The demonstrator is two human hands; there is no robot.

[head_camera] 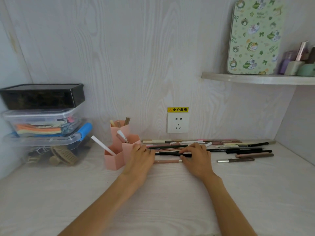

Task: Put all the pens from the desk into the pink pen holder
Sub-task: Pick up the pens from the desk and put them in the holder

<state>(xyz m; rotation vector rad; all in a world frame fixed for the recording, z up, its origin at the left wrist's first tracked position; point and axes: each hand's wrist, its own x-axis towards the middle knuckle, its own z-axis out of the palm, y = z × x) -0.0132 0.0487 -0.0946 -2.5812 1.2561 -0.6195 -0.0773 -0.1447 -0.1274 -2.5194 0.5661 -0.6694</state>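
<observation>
Both hands are down on the table (153, 201) in the pen pile. Right hand (196, 159) has thumb and fingers closing around a black pen (167, 153) lying flat, looks like a pinch forming but the pen is not lifted, so I can't tell if the grip is actually closed. Left hand (142, 157) sits flat, fingers loosely spread, just beside the pink pen holder (117, 159), touching or nearly touching its right compartment and the black pen's left end; probably steadying the holder or squaring up the pen, nothing clamped in it. Holder is a cluster of hexagonal compartments left of the pile, already carrying a few: a white pen (102, 145) leaning in the front one, others in the middle and back. Most of the job is left: the loose pens (238, 147) are spread in rough rows along the wall below the wall socket (178, 122), plus a brown pen (167, 161) between the hands, nearer the camera. Holder is close to the pile, so transfers are short. Risk: it looks light and tall pens lean, so it could tip. Stacked storage boxes (44, 120) at left are well apart.
</observation>
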